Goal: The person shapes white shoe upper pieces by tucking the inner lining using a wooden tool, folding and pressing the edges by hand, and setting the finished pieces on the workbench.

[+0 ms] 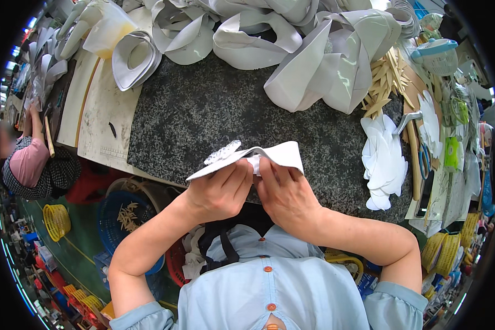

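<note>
Over the near edge of the dark speckled worktop, both hands grip a white shoe upper (286, 154) that curves upward between them. My left hand (220, 192) is closed on its left side, fingers bent under the near edge. Pinching close beside it, my right hand (289, 195) has its thumb and fingers at the middle and right of the piece. A small white bit (254, 163) shows between the fingertips; what it is I cannot tell. Past my left fingers, a sparkly silver-grey patch (223, 152) sits at the upper's far edge.
Grey-white shoe uppers (258, 41) heap along the back. Rightward lie white oval pieces (384, 159), beige pointed strips (388, 80), a hammer-like tool (412, 159) and blue-handled scissors (424, 161). A translucent tub (109, 30) stands back left. Below the worktop is a blue basket (107, 214); a person (30, 159) works far left.
</note>
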Motion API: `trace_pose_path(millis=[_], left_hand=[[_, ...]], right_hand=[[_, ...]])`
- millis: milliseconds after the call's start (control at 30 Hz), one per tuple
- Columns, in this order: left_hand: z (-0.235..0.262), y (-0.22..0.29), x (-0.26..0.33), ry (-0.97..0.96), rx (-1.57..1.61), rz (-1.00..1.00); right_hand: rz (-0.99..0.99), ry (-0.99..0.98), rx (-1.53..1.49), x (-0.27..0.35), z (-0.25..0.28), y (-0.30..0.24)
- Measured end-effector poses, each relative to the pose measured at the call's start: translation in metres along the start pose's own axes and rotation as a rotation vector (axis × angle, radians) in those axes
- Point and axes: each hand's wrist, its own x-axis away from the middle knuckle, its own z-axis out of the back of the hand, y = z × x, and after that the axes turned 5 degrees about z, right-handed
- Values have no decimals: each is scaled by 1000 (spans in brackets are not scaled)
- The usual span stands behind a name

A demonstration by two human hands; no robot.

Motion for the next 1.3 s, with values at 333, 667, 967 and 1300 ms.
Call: trace_pose_path(millis=[333,667,967,1300], left_hand=[[-1,1,2,-78,25,65],[2,14,12,-12,21,45],[4,13,7,14,68,65],[5,13,23,-59,44,69]], right_hand=[[58,28,-177,4,7,16],[9,-40,-96,13,-3,2],[-13,-77,10,5,3,-4],[-4,-134,-41,12,1,-7]])
